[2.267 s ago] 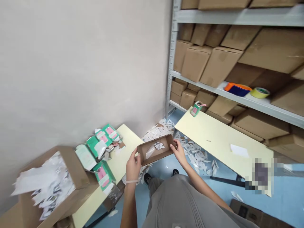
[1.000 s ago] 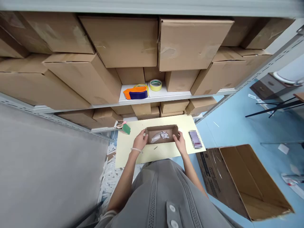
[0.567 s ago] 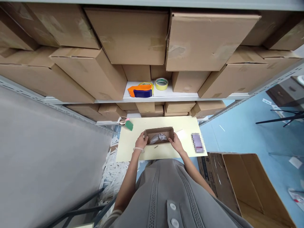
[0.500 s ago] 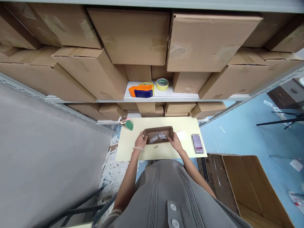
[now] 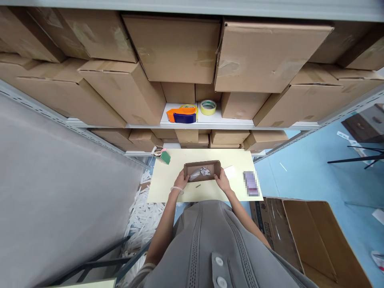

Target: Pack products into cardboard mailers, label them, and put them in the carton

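A small open cardboard box [image 5: 196, 164] is held between my two hands over the pale yellow table [image 5: 168, 192]. My left hand [image 5: 181, 180] grips its left end, thumb at the near wall. At the right end, my right hand [image 5: 222, 181] clasps the box the same way. Inside lie a crumpled, whitish-grey patterned wad [image 5: 205, 171] and a clear plastic-looking piece [image 5: 195, 174]; their exact kind cannot be made out. A small dark strip [image 5: 198, 186] rests on the table just in front of the box.
White paper [image 5: 229, 171] and a blurred purple item [image 5: 251, 183] lie to the right. A green-sided container [image 5: 163, 157] stands at the back left. Shelves ahead hold cardboard boxes, an orange-and-blue tape dispenser [image 5: 182, 115] and a tape roll [image 5: 208, 107]. A large open carton [image 5: 315, 232] stands right.
The view has shifted slightly, so everything sits a little further right in it. Both hands keep their hold on the box, whose contents look much the same.
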Tool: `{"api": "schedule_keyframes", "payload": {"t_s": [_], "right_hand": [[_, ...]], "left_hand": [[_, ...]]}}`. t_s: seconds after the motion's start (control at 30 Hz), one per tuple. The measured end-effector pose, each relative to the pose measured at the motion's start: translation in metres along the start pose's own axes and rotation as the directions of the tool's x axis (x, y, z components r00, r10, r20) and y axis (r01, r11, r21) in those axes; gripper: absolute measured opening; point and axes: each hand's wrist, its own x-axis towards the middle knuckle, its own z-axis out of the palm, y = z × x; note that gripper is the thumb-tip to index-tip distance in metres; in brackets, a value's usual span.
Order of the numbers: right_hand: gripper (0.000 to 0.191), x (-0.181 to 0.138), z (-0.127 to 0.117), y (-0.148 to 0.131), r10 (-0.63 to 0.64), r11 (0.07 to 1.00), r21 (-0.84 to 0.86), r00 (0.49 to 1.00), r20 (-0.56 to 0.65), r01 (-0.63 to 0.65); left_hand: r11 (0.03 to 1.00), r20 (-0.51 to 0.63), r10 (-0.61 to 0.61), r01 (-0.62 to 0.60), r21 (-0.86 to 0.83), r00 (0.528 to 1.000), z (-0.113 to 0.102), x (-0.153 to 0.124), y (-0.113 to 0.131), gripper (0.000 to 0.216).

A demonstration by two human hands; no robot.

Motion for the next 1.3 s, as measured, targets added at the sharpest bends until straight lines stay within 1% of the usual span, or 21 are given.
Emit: {"api": "schedule_keyframes", "payload": {"t_s": [0.17, 0.27, 0.3, 0.37, 0.43, 0.5, 0.57, 0.63, 0.67, 0.77, 0.83, 0.97, 1.07, 1.2, 1.3], "right_hand": [[0.059, -0.001, 0.0, 0.0, -0.008, 1.0, -0.013, 1.0, -0.017, 0.008], [0.058, 0.0, -0.002, -0.001, -0.009, 1.0, -0.008, 0.999, -0.034, 0.008], [0.058, 0.001, -0.003, -0.001, -0.009, 1.0, -0.003, 0.999, -0.036, 0.009], [0.059, 0.003, -0.006, -0.001, -0.008, 1.0, 0.012, 0.999, -0.044, 0.008], [0.059, 0.003, -0.008, -0.002, 0.003, 1.0, 0.023, 0.998, -0.059, -0.001], [0.06, 0.002, -0.009, -0.002, 0.009, 1.0, 0.025, 0.997, -0.074, -0.007], [0.06, -0.001, -0.01, -0.003, -0.001, 1.0, 0.018, 0.997, -0.083, 0.003], [0.059, -0.005, -0.009, -0.004, -0.018, 1.0, 0.013, 0.996, -0.09, 0.019], [0.059, -0.008, -0.009, -0.005, -0.022, 1.0, 0.014, 0.996, -0.092, 0.024], [0.059, -0.015, -0.009, -0.007, -0.007, 0.999, 0.034, 0.995, -0.099, 0.011], [0.059, -0.019, -0.011, -0.008, 0.012, 0.999, 0.053, 0.993, -0.117, -0.006], [0.058, -0.024, -0.018, -0.012, 0.039, 0.997, 0.073, 0.981, -0.191, -0.025], [0.056, -0.026, -0.023, -0.015, 0.056, 0.997, 0.069, 0.973, -0.223, -0.041], [0.055, -0.025, -0.026, -0.019, 0.064, 0.997, 0.057, 0.974, -0.217, -0.053], [0.054, -0.022, -0.025, -0.021, 0.059, 0.998, 0.049, 0.978, -0.201, -0.05]], "left_hand": [[1.0, 0.004, 0.0, 0.0, -0.012, 1.0, -0.003, -0.003, 0.003, 0.051], [0.997, -0.032, 0.01, -0.008, 0.071, 0.999, -0.017, -0.001, 0.008, 0.053], [0.992, -0.071, 0.009, 0.0, 0.127, 0.997, -0.026, 0.001, 0.01, 0.053], [0.966, -0.187, 0.008, 0.04, 0.254, 0.982, -0.051, 0.009, 0.014, 0.054], [0.933, -0.32, 0.034, 0.085, 0.35, 0.947, -0.082, 0.022, 0.017, 0.055], [0.906, -0.4, 0.035, 0.14, 0.4, 0.916, -0.113, 0.039, 0.018, 0.06], [0.891, -0.422, -0.031, 0.216, 0.398, 0.906, -0.138, 0.06, 0.016, 0.068], [0.878, -0.35, -0.159, 0.294, 0.378, 0.923, -0.153, 0.079, 0.01, 0.08], [0.871, -0.303, -0.207, 0.317, 0.375, 0.93, -0.157, 0.087, 0.007, 0.084], [0.862, -0.199, -0.287, 0.343, 0.373, 0.937, -0.156, 0.102, -0.004, 0.09], [0.866, -0.195, -0.295, 0.348, 0.359, 0.935, -0.148, 0.104, -0.01, 0.086], [0.889, -0.314, -0.226, 0.327, 0.321, 0.922, -0.133, 0.1, -0.021, 0.071], [0.892, -0.38, -0.185, 0.317, 0.322, 0.906, -0.128, 0.1, -0.028, 0.062], [0.889, -0.447, -0.194, 0.349, 0.297, 0.873, -0.126, 0.102, -0.033, 0.06], [0.903, -0.484, -0.177, 0.337, 0.265, 0.857, -0.125, 0.098, -0.036, 0.059]]}}
